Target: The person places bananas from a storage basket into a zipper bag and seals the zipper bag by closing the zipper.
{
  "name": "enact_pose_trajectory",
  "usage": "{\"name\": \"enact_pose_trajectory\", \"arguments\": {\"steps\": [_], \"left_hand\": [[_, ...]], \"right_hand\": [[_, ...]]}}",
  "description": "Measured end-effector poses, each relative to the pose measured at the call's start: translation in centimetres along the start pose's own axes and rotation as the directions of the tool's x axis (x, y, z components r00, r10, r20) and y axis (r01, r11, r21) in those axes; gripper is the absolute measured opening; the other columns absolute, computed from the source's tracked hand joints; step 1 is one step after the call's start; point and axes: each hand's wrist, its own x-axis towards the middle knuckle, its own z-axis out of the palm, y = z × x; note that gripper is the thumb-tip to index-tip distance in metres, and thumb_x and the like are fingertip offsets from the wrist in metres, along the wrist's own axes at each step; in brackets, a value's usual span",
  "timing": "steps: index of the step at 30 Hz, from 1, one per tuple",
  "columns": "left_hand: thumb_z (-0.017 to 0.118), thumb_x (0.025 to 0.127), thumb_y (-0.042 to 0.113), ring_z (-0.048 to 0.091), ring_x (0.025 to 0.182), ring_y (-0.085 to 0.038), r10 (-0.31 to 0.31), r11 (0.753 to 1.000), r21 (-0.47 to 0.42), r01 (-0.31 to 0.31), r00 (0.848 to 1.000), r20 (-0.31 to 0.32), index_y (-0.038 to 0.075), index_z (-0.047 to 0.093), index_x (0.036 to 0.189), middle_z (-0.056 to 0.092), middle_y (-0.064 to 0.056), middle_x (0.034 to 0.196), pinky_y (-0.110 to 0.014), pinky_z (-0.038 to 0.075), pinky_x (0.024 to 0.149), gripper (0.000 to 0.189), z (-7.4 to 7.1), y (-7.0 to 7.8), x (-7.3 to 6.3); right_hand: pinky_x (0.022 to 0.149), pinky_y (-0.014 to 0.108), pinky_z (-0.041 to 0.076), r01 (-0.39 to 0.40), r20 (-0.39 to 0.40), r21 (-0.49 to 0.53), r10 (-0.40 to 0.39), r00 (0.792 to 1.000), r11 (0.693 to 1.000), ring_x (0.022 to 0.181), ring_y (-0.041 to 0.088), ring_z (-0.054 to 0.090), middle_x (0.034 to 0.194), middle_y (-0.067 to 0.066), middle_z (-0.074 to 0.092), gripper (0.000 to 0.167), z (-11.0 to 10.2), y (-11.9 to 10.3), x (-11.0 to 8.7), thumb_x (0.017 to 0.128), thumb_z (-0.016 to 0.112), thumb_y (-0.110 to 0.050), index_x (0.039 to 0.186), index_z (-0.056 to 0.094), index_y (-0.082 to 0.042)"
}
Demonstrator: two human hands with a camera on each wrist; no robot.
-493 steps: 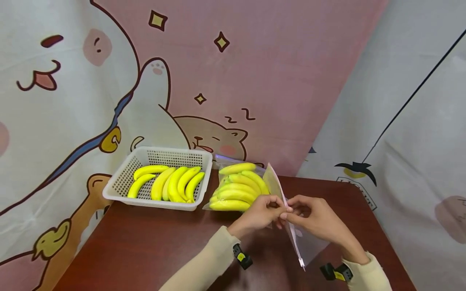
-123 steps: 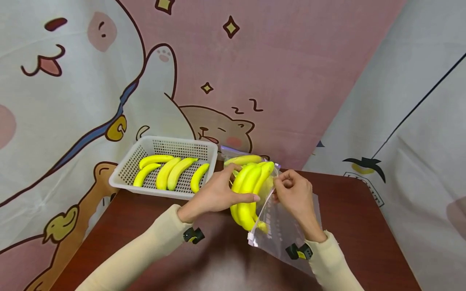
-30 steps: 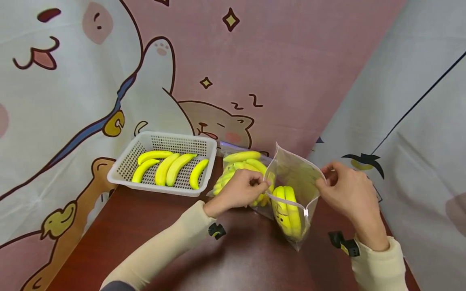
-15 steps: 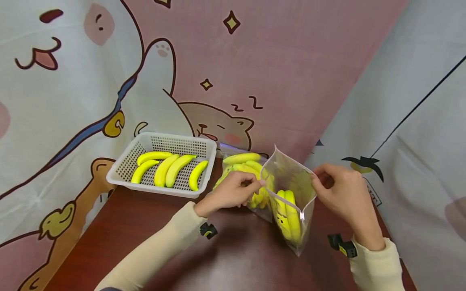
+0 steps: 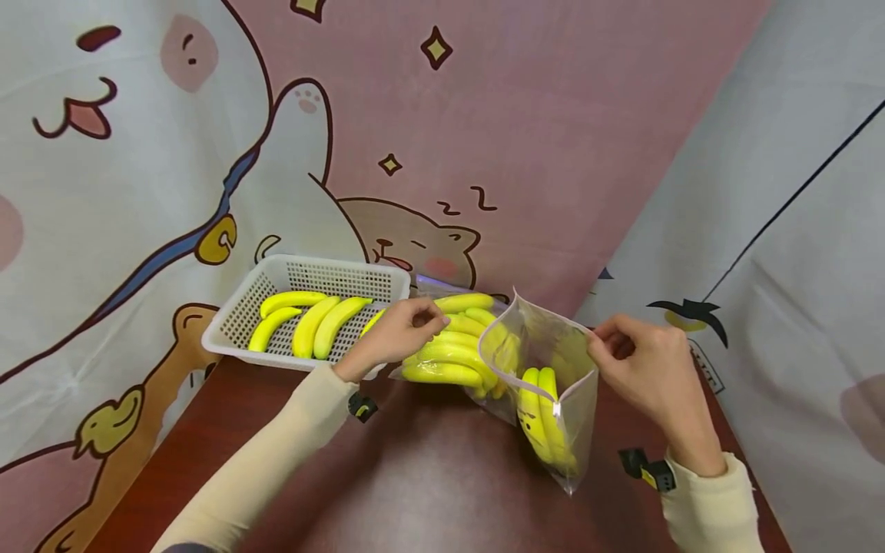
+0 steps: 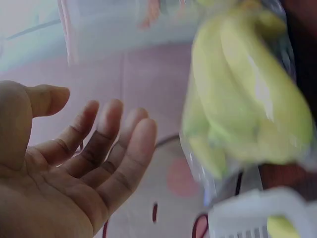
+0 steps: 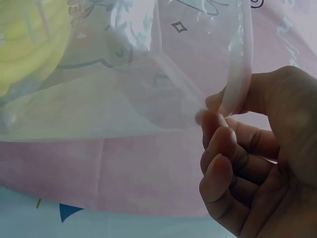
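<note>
A bag (image 5: 584, 418) is held by its rim in the right hand (image 5: 646, 370), thumb and fingertips pinched on the edge, apparently so that the mouth is spread and the film borne from above. Whether its lowest corner is supported by the table (image 5: 408, 484) cannot be told. Bananas (image 5: 542, 422) are gathered upright low inside, where the bag is probably steadied by their weight. The slider (image 5: 556, 409) is seen at the mouth's near corner, seemingly clear of the opening. Nothing is held by the left hand (image 5: 404, 330), whose fingers are loosely bent, the thumb apart. Just beyond, a filled bag (image 5: 430, 287) is laid flat, its bananas stacked sidelong, perhaps to take less room. Beside it, within easy reach, loose bananas (image 5: 316, 329) are spread in a basket (image 5: 252, 358), one partly hidden by the left hand. The scene is backed by a cartoon cloth (image 5: 539, 130).
</note>
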Motion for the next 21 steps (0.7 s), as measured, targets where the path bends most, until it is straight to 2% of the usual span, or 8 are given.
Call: {"name": "enact_pose_trajectory", "arguments": {"steps": [5,9,13,18,21], "left_hand": [[0.059,0.104,0.030,0.067,0.094,-0.022,-0.074,0.993,0.097,0.074,0.997,-0.009,0.012,0.072,0.114,0.073,-0.006,0.107,-0.038,0.056,0.084,0.024,-2.1,-1.9,1.2],[0.057,0.105,0.032,0.066,0.112,-0.029,-0.147,0.981,0.129,0.144,0.989,0.009,0.011,0.069,0.123,0.071,-0.009,0.119,-0.046,0.055,0.095,0.030,-3.5,-3.2,1.9],[0.054,0.106,0.035,0.063,0.120,-0.033,-0.209,0.967,0.155,0.202,0.978,0.026,0.011,0.064,0.130,0.067,-0.013,0.127,-0.050,0.054,0.099,0.035,-4.4,-4.7,2.8],[0.052,0.107,0.035,0.059,0.126,-0.038,-0.269,0.948,0.189,0.255,0.961,0.056,0.005,0.055,0.142,0.060,-0.022,0.138,-0.053,0.053,0.101,0.046,-5.2,-6.6,3.8],[0.053,0.106,0.032,0.057,0.127,-0.040,-0.317,0.933,0.204,0.295,0.945,0.081,0.001,0.052,0.145,0.054,-0.025,0.145,-0.053,0.051,0.103,0.049,-5.5,-7.7,4.2]], "right_hand": [[0.049,0.014,0.039,-0.012,0.004,0.015,0.011,1.000,1.000,0.050,0.000,0.051,0.060,-0.007,0.062,0.011,0.1,0.0,0.0,0.084,0.072,-0.009,0.076,0.074,-0.016],[0.049,0.015,0.039,-0.017,0.014,0.018,0.017,1.000,1.000,0.050,0.000,0.050,0.060,-0.008,0.062,0.011,0.1,0.1,-0.1,0.085,0.072,-0.009,0.077,0.073,-0.016],[0.048,0.016,0.039,-0.012,0.019,0.016,0.012,1.000,1.000,0.050,0.000,0.049,0.060,-0.008,0.061,0.010,0.1,0.1,-0.1,0.085,0.072,-0.010,0.077,0.073,-0.016],[0.049,0.016,0.039,-0.010,0.014,0.010,0.010,1.000,1.000,0.051,0.001,0.051,0.061,-0.007,0.063,0.011,-0.1,0.1,-0.1,0.085,0.073,-0.010,0.077,0.073,-0.017],[0.051,0.014,0.041,-0.001,0.008,0.005,0.001,1.000,1.000,0.054,0.002,0.054,0.064,-0.007,0.065,0.010,0.0,0.1,-0.1,0.085,0.074,-0.011,0.078,0.073,-0.018]]}}
